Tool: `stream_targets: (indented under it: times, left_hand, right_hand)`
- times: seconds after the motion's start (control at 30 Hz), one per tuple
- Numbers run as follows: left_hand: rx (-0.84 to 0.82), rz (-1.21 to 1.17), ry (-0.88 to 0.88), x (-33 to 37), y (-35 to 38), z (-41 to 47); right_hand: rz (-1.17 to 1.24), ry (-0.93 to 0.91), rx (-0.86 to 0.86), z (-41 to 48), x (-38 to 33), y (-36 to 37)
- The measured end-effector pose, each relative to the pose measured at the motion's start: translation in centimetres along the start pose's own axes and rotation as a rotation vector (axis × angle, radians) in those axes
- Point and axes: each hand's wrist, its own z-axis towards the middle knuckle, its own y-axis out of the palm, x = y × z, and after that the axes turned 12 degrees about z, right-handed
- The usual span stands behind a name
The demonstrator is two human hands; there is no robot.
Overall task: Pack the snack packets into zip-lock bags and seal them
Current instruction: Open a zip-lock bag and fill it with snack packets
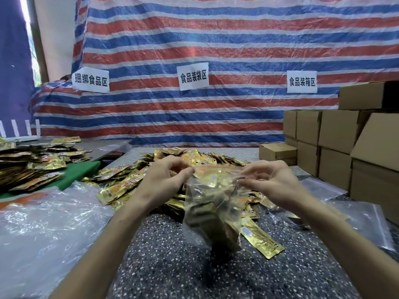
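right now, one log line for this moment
stage: closing bag | left hand: pinches bag top | right hand: pinches bag top | bag: holds packets | seal: unclear

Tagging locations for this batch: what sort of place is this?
Likely a makeshift food-packing workshop: paper zone signs on a striped tarp, stacked cardboard boxes, and heaps of gold snack packets by the zip-lock bag that the left hand and right hand pinch.

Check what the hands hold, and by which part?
Both hold one clear zip-lock bag, packets inside, by its top zip edge: left hand pinches the left end, right hand the right end.
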Motion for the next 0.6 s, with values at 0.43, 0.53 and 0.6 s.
stream_targets:
  times: [0.43, 0.53, 0.6]
  left_hand:
    - [0.127, -0.27, 0.066, -2.1, -1.8, -1.3]
    - [0.249, -0.308, 0.138, -1.1, -2.1, -1.2]
    - [0.298, -0.299, 0.122, -0.7, -2.1, -0.8]
  right_hand:
    - [0.151, -0.06, -0.014, -0.8, -2.0, -1.5]
    - [0.18, -0.146, 0.064, -0.8, -2.5, -1.6]
    - [0.138, -0.187, 0.121, -0.4, -2.3, -1.4]
